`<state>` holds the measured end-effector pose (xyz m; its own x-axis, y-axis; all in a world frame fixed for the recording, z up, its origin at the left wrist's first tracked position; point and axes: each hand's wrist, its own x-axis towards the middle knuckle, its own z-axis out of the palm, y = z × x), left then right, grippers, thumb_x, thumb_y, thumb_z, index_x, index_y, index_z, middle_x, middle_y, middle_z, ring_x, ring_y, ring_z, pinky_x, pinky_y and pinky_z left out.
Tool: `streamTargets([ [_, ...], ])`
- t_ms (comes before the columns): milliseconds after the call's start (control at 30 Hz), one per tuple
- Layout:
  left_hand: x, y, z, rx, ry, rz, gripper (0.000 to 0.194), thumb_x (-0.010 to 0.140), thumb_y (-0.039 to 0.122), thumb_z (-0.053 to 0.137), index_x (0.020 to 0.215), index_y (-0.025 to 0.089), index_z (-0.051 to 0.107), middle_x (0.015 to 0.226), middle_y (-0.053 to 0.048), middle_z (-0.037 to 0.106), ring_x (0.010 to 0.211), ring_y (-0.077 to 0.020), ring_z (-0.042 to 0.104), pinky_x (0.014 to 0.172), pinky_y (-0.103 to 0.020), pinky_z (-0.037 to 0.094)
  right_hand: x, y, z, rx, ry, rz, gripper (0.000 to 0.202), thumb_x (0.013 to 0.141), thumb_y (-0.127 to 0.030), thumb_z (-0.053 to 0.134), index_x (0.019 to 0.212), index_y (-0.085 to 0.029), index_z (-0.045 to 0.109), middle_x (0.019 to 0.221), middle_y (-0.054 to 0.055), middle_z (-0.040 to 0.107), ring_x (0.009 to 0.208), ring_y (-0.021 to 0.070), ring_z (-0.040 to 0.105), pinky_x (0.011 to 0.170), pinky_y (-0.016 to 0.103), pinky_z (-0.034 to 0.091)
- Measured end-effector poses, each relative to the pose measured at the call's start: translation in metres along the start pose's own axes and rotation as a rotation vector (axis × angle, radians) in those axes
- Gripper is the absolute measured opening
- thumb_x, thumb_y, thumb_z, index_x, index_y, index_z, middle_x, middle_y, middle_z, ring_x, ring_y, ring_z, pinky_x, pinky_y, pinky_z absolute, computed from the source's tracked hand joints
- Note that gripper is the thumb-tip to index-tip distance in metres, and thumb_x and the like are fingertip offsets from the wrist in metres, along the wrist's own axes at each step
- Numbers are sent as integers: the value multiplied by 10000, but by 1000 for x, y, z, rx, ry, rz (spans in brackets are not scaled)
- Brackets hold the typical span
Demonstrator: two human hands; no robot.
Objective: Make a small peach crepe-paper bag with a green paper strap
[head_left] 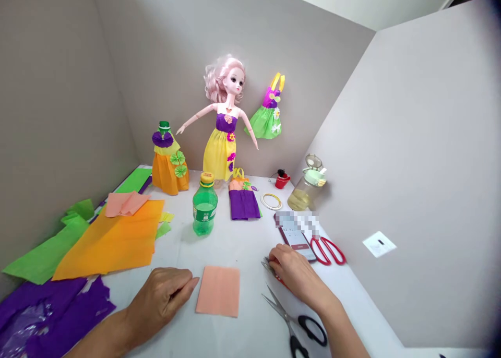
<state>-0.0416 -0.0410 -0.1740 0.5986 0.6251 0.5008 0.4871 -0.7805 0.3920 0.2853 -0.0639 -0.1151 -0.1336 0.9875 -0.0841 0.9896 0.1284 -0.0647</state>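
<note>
A square of peach crepe paper (218,291) lies flat on the white table (176,253) between my hands. My left hand (166,295) rests closed just left of the square, its thumb near the paper's edge; what it holds, if anything, is hidden. To the right, my right hand (291,269) is closed around a small metal tool with red parts (279,279), mostly covered by the fingers. Black-handled scissors (287,316) lie below that hand with slightly parted blades. Red-handled scissors (327,251) and a phone (295,235) sit just beyond it.
A green bottle (205,206) stands behind the square. Orange paper (117,240), green paper (50,251) and purple paper (58,316) cover the left side. A doll (227,123), a dressed bottle (169,162), a tape roll (271,201) and a jug (307,188) stand near the walls.
</note>
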Motion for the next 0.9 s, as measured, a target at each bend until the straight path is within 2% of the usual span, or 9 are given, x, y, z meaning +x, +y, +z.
streamTargets([
  [200, -1, -2, 3, -38, -33, -56, 367, 984, 171, 368, 634, 200, 261, 569, 71, 258, 477, -68, 314, 510, -214, 260, 16, 5, -4, -102, 21, 50, 294, 916, -79, 409, 704, -171, 592, 781, 50, 628, 671, 166, 578, 549, 281, 251],
  [433, 0, -4, 2, -66, -5, -59, 360, 975, 168, 386, 639, 199, 258, 572, 72, 246, 485, -71, 294, 519, -219, 244, 29, 27, -59, -198, 65, 116, 300, 938, -126, 389, 702, -175, 567, 818, 71, 638, 733, 187, 571, 583, 276, 262],
  [533, 0, -4, 0, -76, 0, -52, 361, 973, 167, 394, 640, 200, 259, 578, 72, 239, 487, -71, 287, 520, -223, 239, 22, 29, -70, -204, 47, 109, 303, 945, -151, 390, 697, -186, 559, 844, 54, 642, 734, 175, 564, 596, 267, 279],
  [600, 0, -3, -1, -91, -1, -48, 364, 972, 162, 395, 639, 200, 253, 580, 72, 229, 487, -71, 278, 519, -225, 235, 14, 27, -67, -191, 19, 81, 295, 939, -162, 409, 685, -192, 558, 829, 39, 645, 719, 167, 564, 591, 261, 279],
  [767, 1, 0, -2, -122, -12, -34, 363, 971, 150, 388, 642, 201, 245, 590, 71, 213, 496, -75, 264, 524, -228, 233, -2, 15, -46, -151, -74, -17, 282, 942, -179, 441, 711, -198, 602, 756, 25, 643, 662, 158, 583, 566, 265, 276],
  [900, 1, 4, 0, -117, -37, -28, 366, 975, 153, 379, 646, 202, 226, 593, 71, 200, 493, -74, 242, 518, -227, 229, 13, 12, -38, -222, -67, -30, 199, 938, -189, 498, 824, -191, 660, 859, 45, 673, 774, 187, 635, 608, 275, 324],
])
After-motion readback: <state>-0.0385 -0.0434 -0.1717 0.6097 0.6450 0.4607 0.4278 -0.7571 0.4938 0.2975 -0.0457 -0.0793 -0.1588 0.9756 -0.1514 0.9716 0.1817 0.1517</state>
